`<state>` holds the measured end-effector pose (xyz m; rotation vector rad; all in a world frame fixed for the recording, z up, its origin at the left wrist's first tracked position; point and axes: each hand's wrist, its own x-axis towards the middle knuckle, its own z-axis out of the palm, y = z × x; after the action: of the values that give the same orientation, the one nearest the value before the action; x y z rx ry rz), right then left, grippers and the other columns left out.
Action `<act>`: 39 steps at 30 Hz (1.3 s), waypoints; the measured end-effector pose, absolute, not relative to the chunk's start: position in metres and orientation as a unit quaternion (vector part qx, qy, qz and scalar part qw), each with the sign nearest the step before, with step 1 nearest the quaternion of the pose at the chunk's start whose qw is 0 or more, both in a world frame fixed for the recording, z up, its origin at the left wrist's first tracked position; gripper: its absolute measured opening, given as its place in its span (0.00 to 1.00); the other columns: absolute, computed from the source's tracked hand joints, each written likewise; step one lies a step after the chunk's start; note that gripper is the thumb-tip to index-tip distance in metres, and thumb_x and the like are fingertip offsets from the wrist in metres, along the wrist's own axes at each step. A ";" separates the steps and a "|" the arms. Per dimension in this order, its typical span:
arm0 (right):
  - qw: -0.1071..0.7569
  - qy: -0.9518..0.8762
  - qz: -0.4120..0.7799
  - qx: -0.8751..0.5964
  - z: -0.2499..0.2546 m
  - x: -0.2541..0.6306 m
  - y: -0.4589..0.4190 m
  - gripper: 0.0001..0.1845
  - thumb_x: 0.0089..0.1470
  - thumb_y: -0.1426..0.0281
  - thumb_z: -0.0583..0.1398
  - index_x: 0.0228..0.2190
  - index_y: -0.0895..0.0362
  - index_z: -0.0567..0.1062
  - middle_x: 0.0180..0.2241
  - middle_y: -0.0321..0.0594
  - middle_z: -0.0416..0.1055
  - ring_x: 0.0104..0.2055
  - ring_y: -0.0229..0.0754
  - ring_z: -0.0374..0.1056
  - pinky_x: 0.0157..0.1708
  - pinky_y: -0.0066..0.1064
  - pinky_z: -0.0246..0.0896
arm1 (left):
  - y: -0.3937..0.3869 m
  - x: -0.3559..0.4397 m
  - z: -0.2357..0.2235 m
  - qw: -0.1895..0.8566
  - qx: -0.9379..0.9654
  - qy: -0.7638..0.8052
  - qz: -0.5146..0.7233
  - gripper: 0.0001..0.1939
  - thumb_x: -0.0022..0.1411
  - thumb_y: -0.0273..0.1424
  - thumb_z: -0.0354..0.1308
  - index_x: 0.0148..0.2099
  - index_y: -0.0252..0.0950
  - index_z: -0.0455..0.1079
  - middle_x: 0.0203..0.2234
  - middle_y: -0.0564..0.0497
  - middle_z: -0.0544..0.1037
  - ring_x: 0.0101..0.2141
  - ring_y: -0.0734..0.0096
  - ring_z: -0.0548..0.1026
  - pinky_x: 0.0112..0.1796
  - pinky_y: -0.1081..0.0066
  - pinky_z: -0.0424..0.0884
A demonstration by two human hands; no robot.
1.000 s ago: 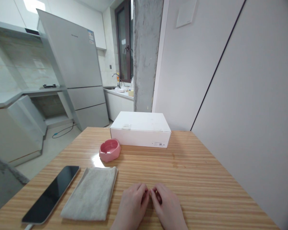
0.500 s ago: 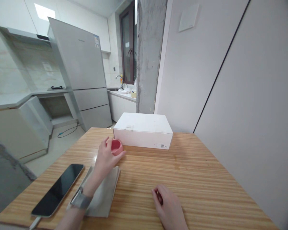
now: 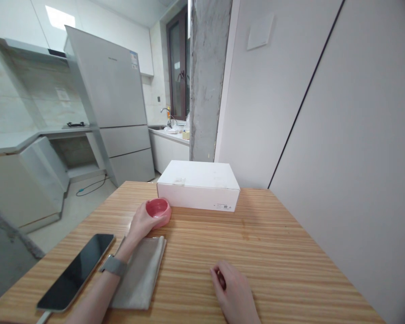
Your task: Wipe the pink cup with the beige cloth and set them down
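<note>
Pink ceramic bowl (image 3: 157, 208) sits gripped in my left hand (image 3: 142, 222) on the striped wooden table (image 3: 273, 234), just before the white box (image 3: 198, 192), whose small print is unreadable. My right hand (image 3: 228, 288) rests curled well apart; whether it holds anything, I cannot tell.

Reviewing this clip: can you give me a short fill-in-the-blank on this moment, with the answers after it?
1. The hand wrapped around the pink bowl is the person's ____ one.
2. The smartphone lies to the ____ of the folded grey cloth.
3. The box on the wooden table is ____ in colour.

Missing words: left; left; white.
</note>
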<state>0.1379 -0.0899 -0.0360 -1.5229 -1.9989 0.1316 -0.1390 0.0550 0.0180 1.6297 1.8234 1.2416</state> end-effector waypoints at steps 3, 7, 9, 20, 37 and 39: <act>0.304 -0.754 0.047 -0.580 -0.038 0.138 -0.089 0.15 0.61 0.68 0.50 0.24 0.54 0.65 0.21 0.33 0.66 0.23 0.37 0.65 0.24 0.26 0.54 | 0.049 -0.123 0.026 0.196 0.605 0.633 0.441 0.31 0.39 0.41 0.69 0.47 0.36 0.69 0.40 0.46 0.78 0.41 0.55 0.76 0.43 0.61 0.70; 0.298 -0.753 0.057 -0.583 -0.041 0.139 -0.088 0.14 0.61 0.68 0.50 0.24 0.54 0.65 0.21 0.33 0.66 0.23 0.37 0.65 0.24 0.26 0.54 | 0.042 -0.086 0.037 0.257 0.655 0.544 0.457 0.30 0.44 0.36 0.67 0.52 0.39 0.67 0.43 0.50 0.78 0.43 0.60 0.76 0.43 0.65 0.71; 0.302 -0.754 0.056 -0.581 -0.042 0.139 -0.088 0.14 0.61 0.68 0.50 0.24 0.54 0.64 0.21 0.33 0.66 0.23 0.37 0.65 0.24 0.26 0.54 | 0.041 -0.066 0.039 0.277 0.670 0.515 0.458 0.32 0.44 0.35 0.67 0.53 0.38 0.66 0.44 0.49 0.78 0.44 0.61 0.76 0.45 0.65 0.71; 0.301 -0.755 0.058 -0.580 -0.037 0.140 -0.088 0.14 0.61 0.69 0.50 0.23 0.54 0.64 0.21 0.33 0.66 0.23 0.36 0.65 0.24 0.26 0.54 | 0.047 -0.022 0.025 0.292 0.697 0.490 0.435 0.33 0.40 0.34 0.69 0.51 0.38 0.67 0.45 0.47 0.77 0.46 0.59 0.74 0.48 0.62 0.68; 0.323 -0.750 0.061 -0.574 -0.039 0.141 -0.088 0.15 0.62 0.66 0.50 0.23 0.54 0.65 0.20 0.32 0.66 0.22 0.36 0.65 0.23 0.26 0.55 | 0.027 -0.042 0.025 0.218 0.733 0.518 0.382 0.41 0.53 0.44 0.62 0.64 0.32 0.53 0.62 0.35 0.58 0.62 0.53 0.56 0.59 0.55 0.56; 0.326 -0.750 0.057 -0.572 -0.038 0.141 -0.088 0.16 0.62 0.66 0.49 0.23 0.54 0.65 0.20 0.32 0.66 0.22 0.36 0.65 0.23 0.26 0.55 | 0.003 -0.064 0.026 0.153 0.757 0.531 0.347 0.30 0.59 0.42 0.56 0.60 0.36 0.60 0.60 0.40 0.63 0.61 0.56 0.60 0.58 0.56 0.59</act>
<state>0.1409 -0.0884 -0.0385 -1.4999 -1.9671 0.1503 -0.0638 0.0034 0.0262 2.1728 1.5242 0.9960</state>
